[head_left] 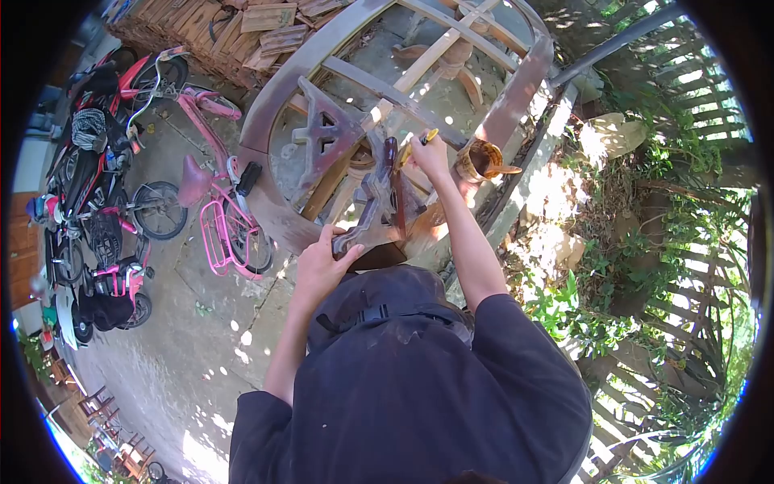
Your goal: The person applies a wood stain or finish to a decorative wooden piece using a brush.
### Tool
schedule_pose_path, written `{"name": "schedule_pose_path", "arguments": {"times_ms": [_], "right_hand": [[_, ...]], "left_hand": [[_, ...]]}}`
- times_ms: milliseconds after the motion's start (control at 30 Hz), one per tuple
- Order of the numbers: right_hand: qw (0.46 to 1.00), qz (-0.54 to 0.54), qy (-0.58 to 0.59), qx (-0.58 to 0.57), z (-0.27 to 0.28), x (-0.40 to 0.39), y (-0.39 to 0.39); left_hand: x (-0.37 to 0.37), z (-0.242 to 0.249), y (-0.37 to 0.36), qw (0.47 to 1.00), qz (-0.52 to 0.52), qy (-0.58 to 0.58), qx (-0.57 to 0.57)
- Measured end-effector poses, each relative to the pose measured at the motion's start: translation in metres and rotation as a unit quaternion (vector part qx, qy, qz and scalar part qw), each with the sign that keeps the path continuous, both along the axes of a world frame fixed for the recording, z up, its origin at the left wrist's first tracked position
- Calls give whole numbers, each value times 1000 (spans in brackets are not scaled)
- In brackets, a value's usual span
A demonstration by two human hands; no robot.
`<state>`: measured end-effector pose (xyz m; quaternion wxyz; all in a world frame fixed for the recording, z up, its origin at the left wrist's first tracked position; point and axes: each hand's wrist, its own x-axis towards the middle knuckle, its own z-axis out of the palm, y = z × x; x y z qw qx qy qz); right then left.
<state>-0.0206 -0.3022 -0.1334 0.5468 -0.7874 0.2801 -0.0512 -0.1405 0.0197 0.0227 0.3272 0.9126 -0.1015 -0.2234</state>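
Note:
My left hand (pixel 324 262) grips the near end of a carved wooden piece (pixel 372 211), thumb on top, close to my waist. The piece has a wavy outline, and part of it is dark reddish brown and glossy. My right hand (pixel 429 155) is closed around a brush (pixel 430 137) with a yellow handle, held over the far right side of the piece. Its bristles are too small to make out. Right of that hand, a stained cup (pixel 482 160) with a stick in it stands on the rim of a large oval wooden frame (pixel 508 109).
A carved triangular panel (pixel 325 137) lies on the frame's left part. A pink bicycle (pixel 211 153) and motorbikes (pixel 101 177) stand on the left. Stacked wooden pieces (pixel 218 36) are at the top left. Plants (pixel 597 315) and a slatted fence (pixel 693 105) line the right side.

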Motion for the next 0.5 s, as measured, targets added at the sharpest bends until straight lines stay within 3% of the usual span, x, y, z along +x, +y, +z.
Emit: {"name": "schedule_pose_path", "arguments": {"times_ms": [33,100,233,300,333,400,500], "right_hand": [[1000,2,0,2,13,-4,4],[988,101,112,27,33,-11,4],[998,-19,25,-50,9,-11,7],[997,-47,-41,40,9,-11,7],[997,-47,-41,41,12,-10,5],[994,53,71,60,15,-5,-6],[998,-5,30,58,14,2,-2]], "left_hand": [[0,2,1,1000,2,0,2],[0,5,1,1000,10,16,0],[1,6,-1,1000,3,22,20],[1,3,-1,1000,-6,3,8],[1,3,0,1000,-6,3,9],[1,3,-2,1000,-10,-4,9],[1,5,-3,1000,-15,1,17]]}}
